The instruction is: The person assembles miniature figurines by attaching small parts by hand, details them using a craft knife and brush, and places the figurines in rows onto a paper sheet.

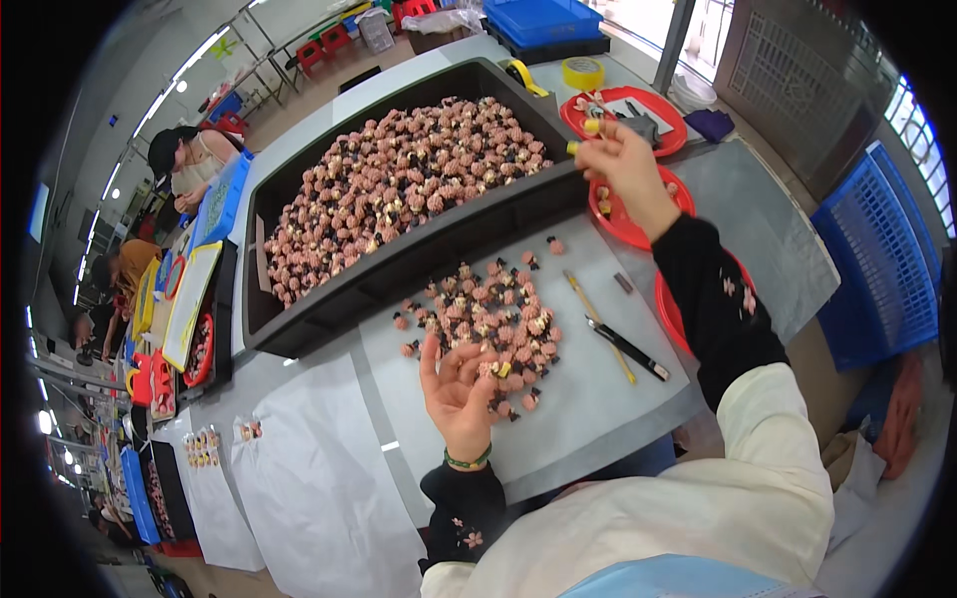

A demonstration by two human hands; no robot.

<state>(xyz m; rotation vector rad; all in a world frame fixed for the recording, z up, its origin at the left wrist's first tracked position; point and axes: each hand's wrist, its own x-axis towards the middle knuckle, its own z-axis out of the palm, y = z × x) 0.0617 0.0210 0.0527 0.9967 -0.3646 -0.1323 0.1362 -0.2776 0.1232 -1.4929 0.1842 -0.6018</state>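
Pieces (pixel 498 324), pink with dark and cream parts, lie in a loose heap on the bench (pixel 583 414) at the centre of the frame; many more fill the black tub (pixel 424 239) above it. The left hand (pixel 459 404), low centre, is palm up over the heap's near edge, fingers loosely curled and well spread, a single piece (pixel 488 370) lightly pinched at the thumb tip. The right hand (pixel 628 169), upper right, is raised near the red tray (pixel 676 142), its wrist over the red bowl (pixel 643 237); thumb and forefinger stand a little apart, a yellow bit at each tip. Too small to tell whether those bits are worn or held.

A light pinch at the thick pink part should suit, since the small dark parts look easy to knock. The left hand is best kept steady and turned up, its piece in plain sight, and the right wrist clear of the bowl's rim. The knife (pixel 628 349), right of the heap, deserves a wide berth.
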